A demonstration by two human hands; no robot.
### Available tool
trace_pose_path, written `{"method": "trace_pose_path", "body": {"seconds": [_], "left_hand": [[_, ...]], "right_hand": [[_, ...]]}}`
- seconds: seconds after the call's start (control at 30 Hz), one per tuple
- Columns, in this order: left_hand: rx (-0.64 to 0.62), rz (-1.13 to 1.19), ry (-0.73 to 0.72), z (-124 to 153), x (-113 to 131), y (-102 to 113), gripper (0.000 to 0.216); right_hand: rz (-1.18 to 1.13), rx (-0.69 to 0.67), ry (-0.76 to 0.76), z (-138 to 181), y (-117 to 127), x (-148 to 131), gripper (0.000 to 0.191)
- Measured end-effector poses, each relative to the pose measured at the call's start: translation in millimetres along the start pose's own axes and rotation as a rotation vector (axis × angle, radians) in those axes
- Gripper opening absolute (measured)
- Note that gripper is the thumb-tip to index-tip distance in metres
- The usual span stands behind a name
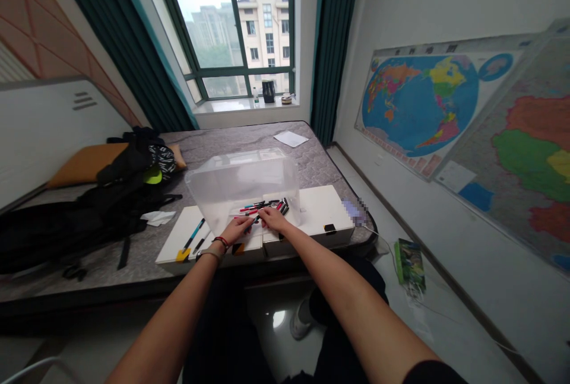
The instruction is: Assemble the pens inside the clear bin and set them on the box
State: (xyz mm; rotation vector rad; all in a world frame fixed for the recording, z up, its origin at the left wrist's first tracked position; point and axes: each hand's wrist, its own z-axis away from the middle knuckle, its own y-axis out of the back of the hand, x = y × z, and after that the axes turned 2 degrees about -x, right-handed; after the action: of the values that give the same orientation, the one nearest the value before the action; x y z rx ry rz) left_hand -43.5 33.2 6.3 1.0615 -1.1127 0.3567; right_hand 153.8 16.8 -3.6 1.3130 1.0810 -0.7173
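Head view: our left hand (236, 229) and right hand (272, 218) meet at mouth of clear bin (243, 182), fingers half-curled over dark pen (255, 218). Firm grip or mere touch, we cannot tell. Bin lies tipped toward us on white board (320, 203), probably so loose pens (262, 205) sit within reach.

Bedroom in flat: bare mattress (249, 140), curtained window (240, 28), wall maps (418, 105).

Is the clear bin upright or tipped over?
Tipped on its side, apparently: the clear bin opens toward the person, pens lying inside, left hand and right hand at them.
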Motion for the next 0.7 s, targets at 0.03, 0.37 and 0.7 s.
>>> {"method": "trace_pose_path", "body": {"seconds": [0.03, 0.37, 0.7], "left_hand": [[-0.011, 0.000, -0.006, -1, -2, 0, 0.055], [0.005, 0.092, -0.012, -4, -12, -2, 0.051], [0.021, 0.130, 0.031, -2, -4, -2, 0.046]], "right_hand": [[0.000, 0.002, 0.004, 1, 0, 0, 0.045], [-0.036, 0.026, 0.001, 1, -2, 1, 0.054], [-0.152, -0.030, -0.042, 1, 0, 2, 0.042]]}}
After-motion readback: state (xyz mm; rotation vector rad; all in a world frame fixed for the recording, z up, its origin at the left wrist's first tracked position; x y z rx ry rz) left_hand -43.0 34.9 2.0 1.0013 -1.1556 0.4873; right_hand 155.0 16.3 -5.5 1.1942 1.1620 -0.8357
